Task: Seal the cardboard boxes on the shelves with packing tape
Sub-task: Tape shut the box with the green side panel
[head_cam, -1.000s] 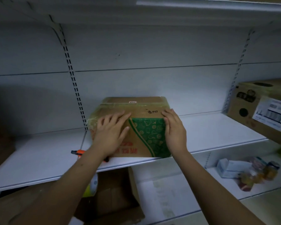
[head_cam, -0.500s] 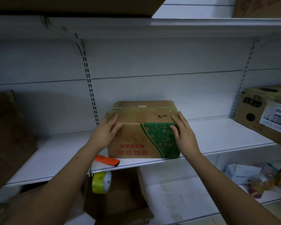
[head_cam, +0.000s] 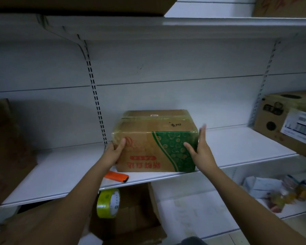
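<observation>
Apparently sealing is finished: left hand [head_cam: 113,153] curls around the brown-and-green taped cardboard box [head_cam: 155,141] at its nine o'clock; right hand [head_cam: 200,151], fingers straight, presses three o'clock. Next, the box on the white metal shelf [head_cam: 237,147] needs pushing back squarely.

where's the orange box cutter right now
In the head view the orange plastic box cutter lies flat near the front edge of the white metal shelf, just below-left of the taped brown cardboard box, beside the left forearm.
</observation>
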